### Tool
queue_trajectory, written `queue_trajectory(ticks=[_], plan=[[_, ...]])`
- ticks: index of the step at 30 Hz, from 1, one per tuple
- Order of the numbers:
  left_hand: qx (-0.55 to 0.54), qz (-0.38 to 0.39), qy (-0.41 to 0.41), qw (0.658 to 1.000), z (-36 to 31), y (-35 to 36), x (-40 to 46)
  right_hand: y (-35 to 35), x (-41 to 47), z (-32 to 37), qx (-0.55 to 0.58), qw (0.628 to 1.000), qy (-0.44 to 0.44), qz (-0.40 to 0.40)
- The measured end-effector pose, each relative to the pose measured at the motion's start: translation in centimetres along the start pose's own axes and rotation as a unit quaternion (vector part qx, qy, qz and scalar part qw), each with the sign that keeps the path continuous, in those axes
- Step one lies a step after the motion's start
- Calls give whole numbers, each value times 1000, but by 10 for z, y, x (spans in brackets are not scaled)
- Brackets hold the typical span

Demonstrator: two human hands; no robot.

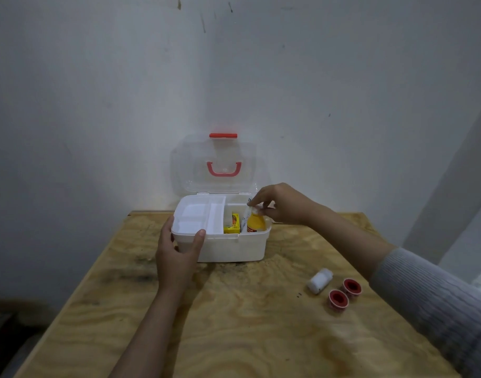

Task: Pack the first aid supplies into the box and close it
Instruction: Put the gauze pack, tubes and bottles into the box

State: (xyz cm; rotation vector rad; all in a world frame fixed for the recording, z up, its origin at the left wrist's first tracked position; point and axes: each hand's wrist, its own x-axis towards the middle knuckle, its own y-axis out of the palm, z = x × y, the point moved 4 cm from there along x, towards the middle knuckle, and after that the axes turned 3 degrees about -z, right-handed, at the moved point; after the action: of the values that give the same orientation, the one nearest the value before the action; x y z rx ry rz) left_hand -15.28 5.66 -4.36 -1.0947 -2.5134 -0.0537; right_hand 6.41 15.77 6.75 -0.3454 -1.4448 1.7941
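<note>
- white box [228, 248] sits on the wooden table [233, 323], clear lid [214, 165] standing open
- left hand [176, 257] grips its front-left corner, thumb on the rim
- right hand [277, 204] pinches the cap of a yellow bottle [255, 222] inside the right compartment
- yellow carton [232, 224] next to it
- gauze roll [319, 281] and two red tape rolls [345, 293] lie on the table, to the right

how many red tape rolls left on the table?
2. One tape roll sits near the table's right edge; the other is just behind it to the right, beside the white bottle. More may be hidden inside the box.
</note>
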Motion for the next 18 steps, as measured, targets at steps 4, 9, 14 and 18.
queue_trajectory(ticks=[4, 9, 14, 18], plan=[[-4, 2, 1, 1000, 1, 0, 1, -16, -13, -16, 58, 997, 40, -18], [-12, 9, -9, 1000, 4, 0, 1, -41, -37, -60, 108, 977, 138, -119], [-14, 7, -5, 1000, 1, 1, -1, -22, -59, -124, 149, 926, 277, -210], [-25, 5, -7, 1000, 0, 0, -1, 7, -64, -161, 152, 890, 361, -234]])
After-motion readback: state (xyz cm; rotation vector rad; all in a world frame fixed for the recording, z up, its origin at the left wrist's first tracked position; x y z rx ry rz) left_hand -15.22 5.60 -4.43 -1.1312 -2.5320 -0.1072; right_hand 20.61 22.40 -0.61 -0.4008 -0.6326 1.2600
